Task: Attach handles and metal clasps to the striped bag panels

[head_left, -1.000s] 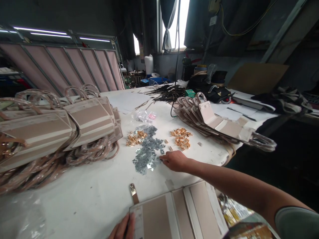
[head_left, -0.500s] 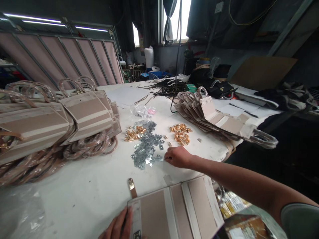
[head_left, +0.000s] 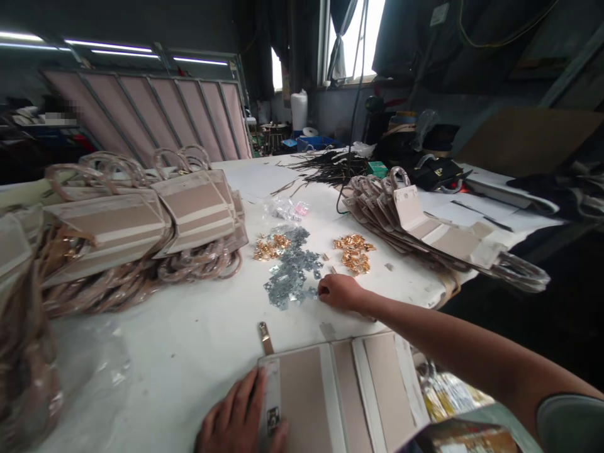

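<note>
Seemingly mid-pick: my right hand [head_left: 340,292] curled over silver plates [head_left: 290,278], hold unclear; left hand [head_left: 238,418] flat on bag panel [head_left: 340,396]; singling one out seemed next.

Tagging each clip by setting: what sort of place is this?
Most likely a handbag workshop: stacked beige bag panels with handles, loose piles of silver plates and gold fittings on a white worktable.

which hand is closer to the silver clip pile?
Right. The right hand is at the near edge of the silver clip pile; the left hand rests on the flat bag panel.
</note>
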A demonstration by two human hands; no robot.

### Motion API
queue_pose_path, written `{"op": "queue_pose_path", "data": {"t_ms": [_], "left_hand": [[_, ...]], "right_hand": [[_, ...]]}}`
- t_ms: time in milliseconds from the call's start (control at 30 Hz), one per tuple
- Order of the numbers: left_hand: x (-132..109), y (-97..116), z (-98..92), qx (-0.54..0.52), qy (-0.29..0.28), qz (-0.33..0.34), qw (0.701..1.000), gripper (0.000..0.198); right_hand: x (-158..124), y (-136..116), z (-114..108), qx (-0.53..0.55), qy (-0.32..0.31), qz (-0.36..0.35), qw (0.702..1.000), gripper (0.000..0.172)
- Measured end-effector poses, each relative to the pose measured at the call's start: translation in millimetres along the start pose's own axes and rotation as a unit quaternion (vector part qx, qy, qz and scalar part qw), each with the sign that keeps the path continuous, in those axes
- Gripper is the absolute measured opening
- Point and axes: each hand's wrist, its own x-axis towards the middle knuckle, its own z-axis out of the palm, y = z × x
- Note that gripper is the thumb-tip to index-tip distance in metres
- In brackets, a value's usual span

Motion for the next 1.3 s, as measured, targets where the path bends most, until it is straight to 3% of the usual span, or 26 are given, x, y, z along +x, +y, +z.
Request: {"op": "queue_pose_path", "data": {"t_ms": [233,400,500,633,700,867,1067,1300], "left_hand": [[-18.5,14.7,-18.9,-0.081,-0.087,-0.084,0.989,0.082],[-26.9,23.2,-30.9,-0.176,-0.109,-0.139,0.968,0.082],[-25.6,29.8,-40.3,-0.194,-0.128,-0.148,0.961,0.079],[-20.3,34.5,-47.1,-0.172,-0.136,-0.137,0.966,0.078],[-16.9,33.9,-47.4,-0.135,-0.132,-0.134,0.973,0.076],[-9.1,26.7,-36.8,-0.111,-0.107,-0.107,0.982,0.068],[-26.0,29.9,-46.3,-0.144,-0.125,-0.134,0.972,0.077],[-29.6,29.0,-51.0,-0.221,-0.151,-0.167,0.949,0.08]], "right_hand": [[-6.8,-4.4,14.7,0.011,-0.002,-0.005,1.0,0.014],[-24.8,-6.4,33.3,0.126,0.015,-0.076,0.989,0.008],[-50.0,-27.1,40.2,0.21,-0.004,-0.119,0.97,0.016],[-90.5,-77.2,38.9,0.292,-0.106,-0.09,0.946,0.029],[-100.6,-102.8,36.6,0.325,-0.119,-0.093,0.934,0.029],[-88.5,-129.5,43.1,0.384,-0.119,-0.053,0.914,0.025],[-98.7,-139.6,59.1,0.331,-0.103,-0.059,0.936,0.021],[-94.7,-137.2,80.5,0.298,-0.07,-0.128,0.943,0.027]]}}
